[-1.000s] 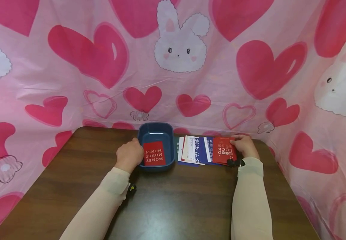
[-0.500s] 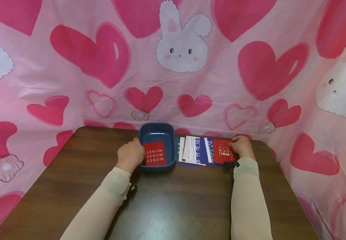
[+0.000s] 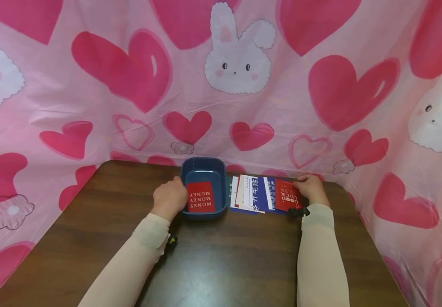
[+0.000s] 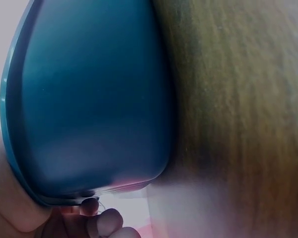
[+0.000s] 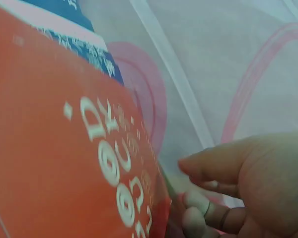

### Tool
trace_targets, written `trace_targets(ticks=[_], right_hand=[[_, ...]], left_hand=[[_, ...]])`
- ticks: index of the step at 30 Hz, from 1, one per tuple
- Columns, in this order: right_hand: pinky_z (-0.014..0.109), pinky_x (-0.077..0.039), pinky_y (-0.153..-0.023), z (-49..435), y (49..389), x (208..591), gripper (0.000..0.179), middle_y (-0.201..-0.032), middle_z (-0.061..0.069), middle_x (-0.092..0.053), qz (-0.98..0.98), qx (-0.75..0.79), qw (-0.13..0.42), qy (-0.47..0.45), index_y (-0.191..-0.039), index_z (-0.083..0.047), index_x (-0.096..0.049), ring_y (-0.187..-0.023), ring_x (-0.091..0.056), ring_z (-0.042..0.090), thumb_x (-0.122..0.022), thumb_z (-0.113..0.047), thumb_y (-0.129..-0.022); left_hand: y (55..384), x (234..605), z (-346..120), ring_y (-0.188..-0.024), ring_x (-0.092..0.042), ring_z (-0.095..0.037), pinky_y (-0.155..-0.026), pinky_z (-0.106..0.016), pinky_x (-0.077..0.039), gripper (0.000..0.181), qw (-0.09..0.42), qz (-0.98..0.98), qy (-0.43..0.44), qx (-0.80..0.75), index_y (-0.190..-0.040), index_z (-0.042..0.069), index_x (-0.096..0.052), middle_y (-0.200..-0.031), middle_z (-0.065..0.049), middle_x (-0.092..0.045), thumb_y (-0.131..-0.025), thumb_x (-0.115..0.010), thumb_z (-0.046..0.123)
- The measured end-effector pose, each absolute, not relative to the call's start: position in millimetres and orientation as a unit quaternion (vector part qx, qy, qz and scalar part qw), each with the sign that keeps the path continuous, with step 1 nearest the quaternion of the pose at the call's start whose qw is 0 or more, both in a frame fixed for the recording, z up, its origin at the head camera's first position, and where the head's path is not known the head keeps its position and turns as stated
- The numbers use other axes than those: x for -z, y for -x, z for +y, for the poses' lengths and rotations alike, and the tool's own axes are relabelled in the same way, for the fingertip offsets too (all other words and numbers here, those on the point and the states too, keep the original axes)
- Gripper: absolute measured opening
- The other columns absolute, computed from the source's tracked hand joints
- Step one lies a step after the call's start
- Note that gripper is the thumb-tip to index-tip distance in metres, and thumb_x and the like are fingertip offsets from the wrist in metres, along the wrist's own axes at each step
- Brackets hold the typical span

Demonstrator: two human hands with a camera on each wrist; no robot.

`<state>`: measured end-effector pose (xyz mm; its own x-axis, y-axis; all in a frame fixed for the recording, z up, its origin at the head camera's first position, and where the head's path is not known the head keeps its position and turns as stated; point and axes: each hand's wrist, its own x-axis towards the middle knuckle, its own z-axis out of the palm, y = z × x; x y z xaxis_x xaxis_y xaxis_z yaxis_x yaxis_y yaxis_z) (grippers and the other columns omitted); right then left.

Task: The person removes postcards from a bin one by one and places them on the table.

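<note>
A dark blue plastic bin point(image 3: 222, 204) stands at the back of the table, with a red card point(image 3: 200, 197) printed MONEY inside. My left hand point(image 3: 169, 198) grips its left rim; in the left wrist view the bin's side wall point(image 4: 94, 99) fills much of the picture, with fingertips point(image 4: 109, 223) curled below the rim. Right of the bin lies a fanned row of overlapping cards point(image 3: 257, 194), ending in a red GOOD LUCK card point(image 3: 287, 197). My right hand point(image 3: 312, 188) is at that card's right edge, its loosely bent fingers point(image 5: 196, 218) right beside the edge in the right wrist view.
The brown wooden table point(image 3: 221, 264) extends toward me. A pink curtain point(image 3: 190, 98) with hearts and rabbits hangs behind it and along both sides, close to the table's back edge.
My right hand has shifted slightly left, closer over the edge of the GOOD LUCK card. My left hand stays at the bin. The whole head view has drifted a little.
</note>
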<state>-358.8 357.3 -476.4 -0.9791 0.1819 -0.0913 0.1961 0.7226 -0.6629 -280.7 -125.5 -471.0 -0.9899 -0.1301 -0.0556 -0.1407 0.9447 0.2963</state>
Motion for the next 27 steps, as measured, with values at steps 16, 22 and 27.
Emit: trace_targets(ticks=[16,22,27], right_hand=[[0.053,-0.065,-0.102,224.0,353.0,421.8,0.046,-0.133,0.024,-0.078,0.924,0.365,0.05,0.101,-0.14,-0.005,-0.074,-0.112,-0.079,0.041,-0.074,-0.039,-0.109],[0.048,-0.067,-0.098,158.6,360.1,405.6,0.04,-0.126,0.017,-0.079,0.923,0.335,0.096,0.166,-0.136,-0.009,-0.076,-0.113,-0.077,0.038,-0.079,-0.035,-0.106],[0.047,-0.069,-0.096,109.3,364.2,403.5,0.038,-0.122,0.012,-0.081,0.929,0.292,0.114,0.196,-0.132,-0.01,-0.078,-0.106,-0.076,0.033,-0.084,-0.034,-0.103]], left_hand=[[280.7,470.3,-122.9,-0.088,-0.075,-0.038,-0.078,-0.058,-0.069,0.048,0.007,0.986,0.072,-0.152,-0.136,-0.003,-0.061,-0.108,-0.023,-0.078,-0.108,-0.065,0.036],[281.2,469.2,-123.1,-0.087,-0.074,-0.038,-0.077,-0.057,-0.069,0.049,0.009,0.985,0.078,-0.153,-0.136,-0.003,-0.061,-0.108,-0.023,-0.077,-0.108,-0.066,0.037],[280.2,469.4,-123.8,-0.087,-0.073,-0.037,-0.078,-0.057,-0.069,0.053,0.022,0.984,0.078,-0.157,-0.139,-0.003,-0.06,-0.109,-0.023,-0.077,-0.108,-0.068,0.04]])
